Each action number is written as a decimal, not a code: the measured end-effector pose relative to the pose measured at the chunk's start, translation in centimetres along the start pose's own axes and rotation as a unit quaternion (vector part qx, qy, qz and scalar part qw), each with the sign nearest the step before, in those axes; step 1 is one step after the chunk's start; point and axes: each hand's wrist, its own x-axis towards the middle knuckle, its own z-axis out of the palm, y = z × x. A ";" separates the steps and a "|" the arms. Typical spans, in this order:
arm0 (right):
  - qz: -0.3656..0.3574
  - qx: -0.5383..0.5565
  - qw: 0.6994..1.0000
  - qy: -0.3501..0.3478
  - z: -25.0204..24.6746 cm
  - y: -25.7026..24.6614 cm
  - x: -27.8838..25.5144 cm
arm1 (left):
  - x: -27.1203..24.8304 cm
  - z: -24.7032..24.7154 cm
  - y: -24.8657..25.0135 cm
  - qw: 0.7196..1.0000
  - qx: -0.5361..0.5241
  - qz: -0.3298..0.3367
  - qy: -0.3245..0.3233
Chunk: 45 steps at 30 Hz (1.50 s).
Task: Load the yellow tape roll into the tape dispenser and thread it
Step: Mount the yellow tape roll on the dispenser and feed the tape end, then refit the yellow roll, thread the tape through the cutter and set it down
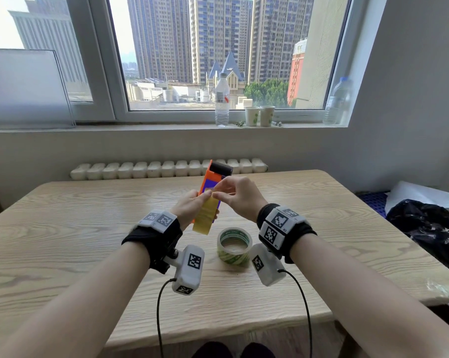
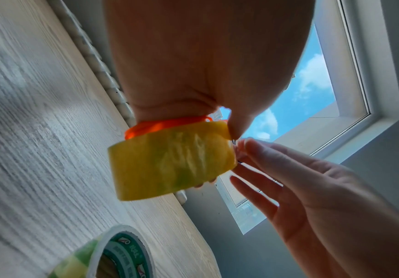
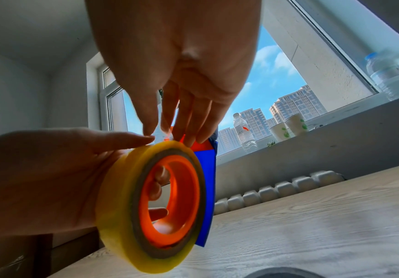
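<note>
The yellow tape roll (image 1: 204, 218) (image 2: 169, 163) (image 3: 119, 216) sits on the orange hub (image 3: 146, 199) of the orange and blue tape dispenser (image 1: 210, 177) (image 3: 208, 188), which is held upright above the table. My left hand (image 1: 192, 204) (image 3: 38, 178) grips the dispenser and roll from the left, thumb lying along the roll's top rim. My right hand (image 1: 222, 193) (image 2: 300, 188) (image 3: 181, 75) reaches in from the right. Its thumb and forefinger pinch at the roll's upper edge while the other fingers stay straight. A loose tape end is not clearly visible.
A green and white tape roll (image 1: 235, 245) (image 2: 112, 257) lies flat on the wooden table (image 1: 89, 228) just below my hands. The sill holds a water bottle (image 1: 222, 99), two paper cups (image 1: 259, 116) and another bottle (image 1: 338, 102). Dark cloth (image 1: 429, 228) lies at the right.
</note>
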 end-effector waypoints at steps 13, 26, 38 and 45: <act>0.073 0.033 0.997 0.018 1.8 -0.3 -1.0 | 0.1 0.2 1.3 0.995 -0.096 -0.009 -0.001; 0.078 -0.028 0.993 0.089 0.9 -1.4 -0.5 | 0.2 -0.4 1.3 0.996 -0.075 0.016 0.039; 0.106 -0.075 0.984 0.120 1.2 -1.9 -0.9 | 1.9 -0.1 0.4 0.995 -0.005 -0.001 0.097; 0.112 -0.032 0.990 0.077 0.6 -0.9 -1.0 | 2.5 -0.1 -0.4 0.993 -0.006 -0.012 0.119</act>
